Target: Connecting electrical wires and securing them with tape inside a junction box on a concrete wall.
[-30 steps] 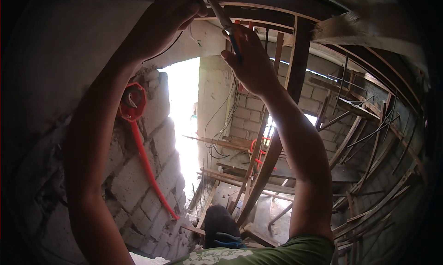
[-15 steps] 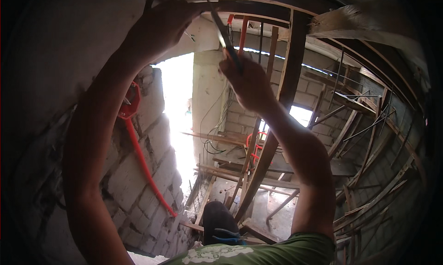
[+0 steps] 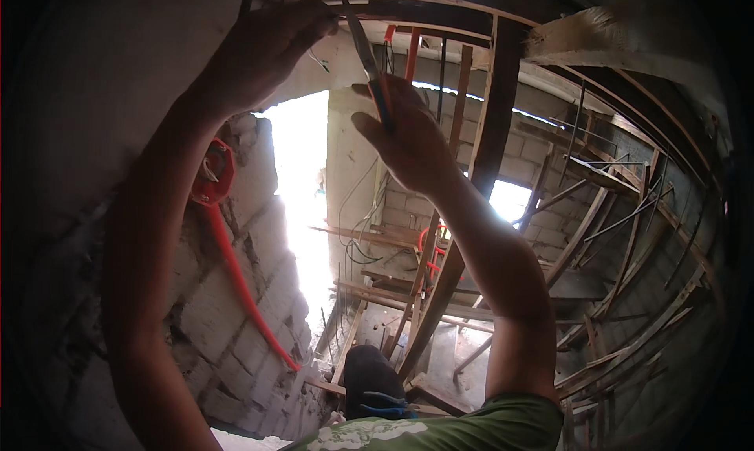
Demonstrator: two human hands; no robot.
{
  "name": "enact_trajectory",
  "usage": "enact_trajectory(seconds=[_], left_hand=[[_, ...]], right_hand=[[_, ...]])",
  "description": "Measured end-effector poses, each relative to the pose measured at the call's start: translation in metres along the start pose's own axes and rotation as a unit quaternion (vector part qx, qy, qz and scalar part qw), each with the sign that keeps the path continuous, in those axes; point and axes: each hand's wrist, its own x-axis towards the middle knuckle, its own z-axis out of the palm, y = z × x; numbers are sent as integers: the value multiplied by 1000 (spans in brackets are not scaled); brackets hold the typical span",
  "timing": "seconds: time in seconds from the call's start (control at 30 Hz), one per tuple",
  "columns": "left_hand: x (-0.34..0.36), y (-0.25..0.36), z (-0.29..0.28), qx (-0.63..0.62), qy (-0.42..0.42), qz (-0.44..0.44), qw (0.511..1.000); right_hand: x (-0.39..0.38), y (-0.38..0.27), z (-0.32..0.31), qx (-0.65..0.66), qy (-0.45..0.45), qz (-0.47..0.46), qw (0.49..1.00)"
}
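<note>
And there are the pliers (image 3: 363,49), long grey nose slanting up and left, orange-and-blue handles in the right hand (image 3: 410,141); a thin wire (image 3: 321,62) dangles just below the left hand (image 3: 275,46).

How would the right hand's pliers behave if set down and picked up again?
The pliers would probably stay rigid and feel heavy for their size, since the nose looks metallic. Their orange-and-blue handles look coated, so slipping seems unlikely.

Open air is stretching between left forearm (image 3: 161,192) and right forearm (image 3: 487,235), pliers (image 3: 361,42) are crossing the gap from right hand (image 3: 404,141) toward left hand (image 3: 283,42), timber beam (image 3: 432,13) is crowding overhead, wooden post (image 3: 496,113) is blocking the right.
</note>
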Motion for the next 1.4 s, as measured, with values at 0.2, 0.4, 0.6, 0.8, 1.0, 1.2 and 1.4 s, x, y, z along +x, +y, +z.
enact_trajectory(seconds=[0.2, 0.4, 0.6, 0.8, 1.0, 1.2, 1.4], left_hand=[[8, 7, -10, -120, -47, -66, 989], [10, 6, -11, -196, -71, -122, 970], [11, 1, -14, -89, -67, -15, 994], [12, 14, -4, 1, -25, -99, 995], [-15, -17, 8, 218, -14, 127, 968], [-1, 3, -5, -28, -30, -131, 991], [8, -1, -14, -171, -28, -134, 976]], right_hand=[[33, 32, 7, -38, 107, -96, 989], [42, 43, 1, -151, 144, -145, 967], [38, 35, -7, -164, 155, -183, 957], [18, 19, -4, -82, 90, -124, 985], [-23, -36, -15, 576, -170, 236, 764], [0, -18, -1, 182, -60, 74, 979], [27, -1, 4, 16, 80, -155, 985]])
